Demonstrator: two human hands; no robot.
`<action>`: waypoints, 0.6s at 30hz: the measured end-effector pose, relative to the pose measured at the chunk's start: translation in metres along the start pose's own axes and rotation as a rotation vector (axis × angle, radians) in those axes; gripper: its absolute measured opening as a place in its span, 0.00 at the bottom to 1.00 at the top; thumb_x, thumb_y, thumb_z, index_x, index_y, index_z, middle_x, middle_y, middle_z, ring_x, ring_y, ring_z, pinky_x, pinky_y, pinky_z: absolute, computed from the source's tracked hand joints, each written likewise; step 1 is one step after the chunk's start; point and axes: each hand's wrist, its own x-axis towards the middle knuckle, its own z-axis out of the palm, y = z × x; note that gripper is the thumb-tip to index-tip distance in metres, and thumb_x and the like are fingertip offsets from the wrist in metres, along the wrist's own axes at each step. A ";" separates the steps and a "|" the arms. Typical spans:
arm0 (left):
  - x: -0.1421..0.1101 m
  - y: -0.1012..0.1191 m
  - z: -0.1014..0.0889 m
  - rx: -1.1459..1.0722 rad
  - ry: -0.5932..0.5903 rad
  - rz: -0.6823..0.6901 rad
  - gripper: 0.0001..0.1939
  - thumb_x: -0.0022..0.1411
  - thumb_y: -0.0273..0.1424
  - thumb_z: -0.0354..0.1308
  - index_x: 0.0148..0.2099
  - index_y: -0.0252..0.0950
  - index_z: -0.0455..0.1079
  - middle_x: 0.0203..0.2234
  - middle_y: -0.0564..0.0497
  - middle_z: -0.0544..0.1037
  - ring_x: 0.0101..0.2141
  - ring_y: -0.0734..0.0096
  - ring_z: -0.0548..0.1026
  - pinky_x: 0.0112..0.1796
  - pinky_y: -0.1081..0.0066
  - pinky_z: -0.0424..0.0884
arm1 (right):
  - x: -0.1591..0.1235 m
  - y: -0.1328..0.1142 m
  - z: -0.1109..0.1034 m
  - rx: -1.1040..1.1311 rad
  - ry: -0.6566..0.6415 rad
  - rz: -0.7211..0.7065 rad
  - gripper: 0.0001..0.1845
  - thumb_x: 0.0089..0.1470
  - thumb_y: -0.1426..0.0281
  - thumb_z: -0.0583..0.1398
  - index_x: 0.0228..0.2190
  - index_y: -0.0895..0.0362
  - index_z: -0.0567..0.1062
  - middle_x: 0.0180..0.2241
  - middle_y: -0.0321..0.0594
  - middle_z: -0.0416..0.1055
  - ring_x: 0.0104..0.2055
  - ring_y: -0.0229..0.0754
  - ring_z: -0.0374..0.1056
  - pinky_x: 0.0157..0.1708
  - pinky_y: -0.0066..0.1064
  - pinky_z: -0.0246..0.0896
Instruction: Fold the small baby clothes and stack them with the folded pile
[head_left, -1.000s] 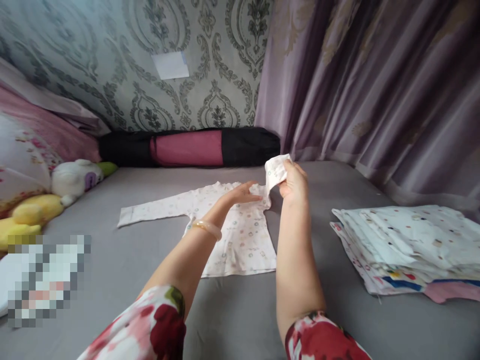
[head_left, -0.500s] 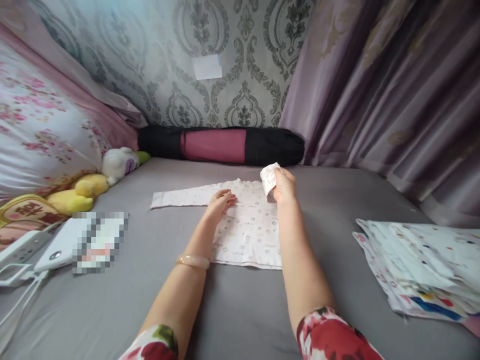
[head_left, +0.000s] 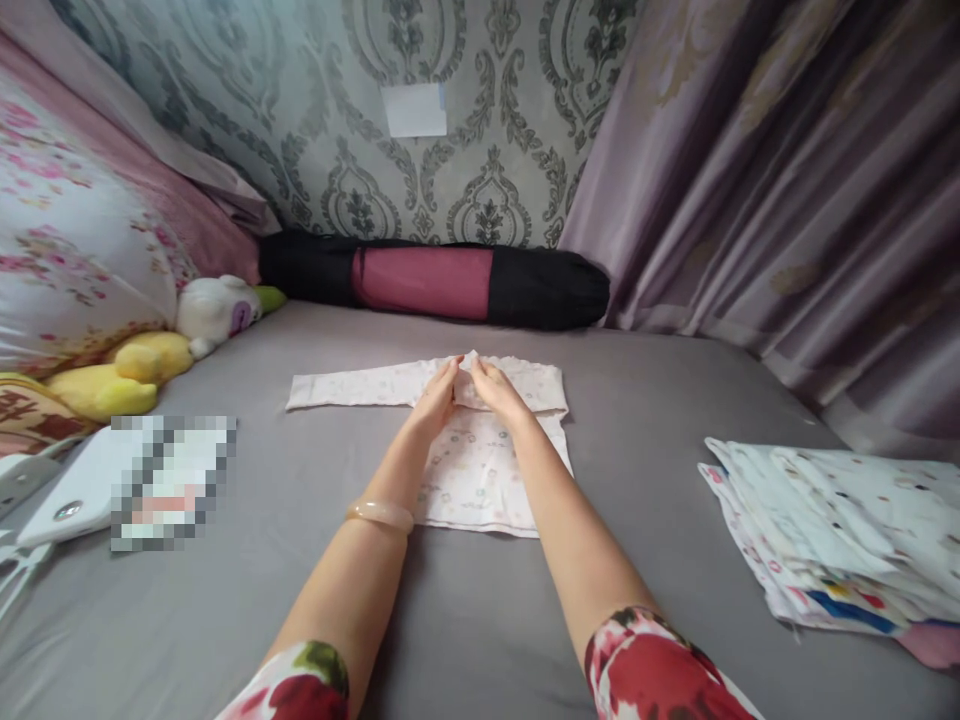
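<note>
A small white long-sleeved shirt point(head_left: 487, 478) with a faint print lies flat on the grey bed. Its left sleeve point(head_left: 352, 387) stretches out to the side, while the right sleeve point(head_left: 536, 385) is folded across the chest. At the upper middle of the shirt, my left hand point(head_left: 436, 397) rests with fingers stretched out beside the folded cuff. My right hand point(head_left: 495, 388) is closed on the end of the folded sleeve, close to my left hand. The fingertips of both hands partly hide the cuff.
A stack of folded clothes point(head_left: 840, 540) lies to the right. Leftward are a white device point(head_left: 90, 490), a blurred packet point(head_left: 172, 485) and plush toys point(head_left: 105, 390). A long black and maroon bag point(head_left: 420, 283) lies along the wall, beside a purple curtain point(head_left: 697, 180).
My right hand has carried the right sleeve leftward and down across the shirt's chest. My left hand has stayed near the shirt's upper middle, and the two hands are now close together.
</note>
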 end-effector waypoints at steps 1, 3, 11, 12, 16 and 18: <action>0.001 -0.002 -0.001 0.029 -0.002 0.007 0.26 0.69 0.46 0.47 0.64 0.41 0.62 0.47 0.44 0.78 0.43 0.65 0.78 0.41 0.69 0.74 | -0.002 -0.001 -0.002 -0.055 -0.006 0.009 0.25 0.67 0.59 0.45 0.47 0.58 0.76 0.53 0.50 0.72 0.59 0.47 0.65 0.58 0.36 0.56; 0.004 -0.007 -0.004 0.079 -0.010 0.020 0.27 0.66 0.48 0.50 0.60 0.37 0.67 0.45 0.43 0.79 0.43 0.64 0.77 0.41 0.69 0.74 | -0.002 -0.002 -0.007 -0.116 -0.003 0.006 0.25 0.67 0.61 0.45 0.47 0.59 0.76 0.51 0.50 0.74 0.57 0.46 0.67 0.56 0.34 0.57; 0.008 -0.011 -0.005 0.372 0.106 0.195 0.23 0.52 0.29 0.60 0.51 0.33 0.75 0.40 0.47 0.80 0.41 0.62 0.77 0.43 0.68 0.73 | -0.002 0.005 -0.021 -0.238 -0.006 -0.017 0.21 0.65 0.66 0.47 0.42 0.57 0.78 0.44 0.45 0.77 0.48 0.47 0.70 0.50 0.34 0.60; 0.008 -0.009 -0.004 0.411 0.131 0.225 0.24 0.52 0.27 0.57 0.53 0.34 0.74 0.43 0.47 0.79 0.43 0.61 0.77 0.44 0.68 0.72 | -0.004 0.004 -0.023 -0.263 -0.008 -0.005 0.21 0.66 0.66 0.47 0.43 0.57 0.77 0.45 0.45 0.76 0.49 0.47 0.70 0.50 0.33 0.60; 0.007 -0.008 -0.007 0.542 0.190 0.298 0.29 0.50 0.25 0.52 0.56 0.35 0.71 0.51 0.46 0.75 0.49 0.59 0.74 0.49 0.66 0.71 | -0.012 -0.001 -0.029 -0.401 -0.051 0.024 0.22 0.66 0.68 0.44 0.52 0.58 0.72 0.54 0.49 0.70 0.57 0.49 0.64 0.57 0.37 0.54; 0.006 -0.009 -0.009 0.567 0.210 0.280 0.30 0.50 0.25 0.52 0.58 0.37 0.70 0.52 0.45 0.74 0.48 0.58 0.75 0.48 0.64 0.73 | -0.015 -0.001 -0.028 -0.477 -0.082 0.041 0.24 0.66 0.68 0.44 0.57 0.59 0.68 0.62 0.50 0.61 0.65 0.48 0.54 0.63 0.42 0.44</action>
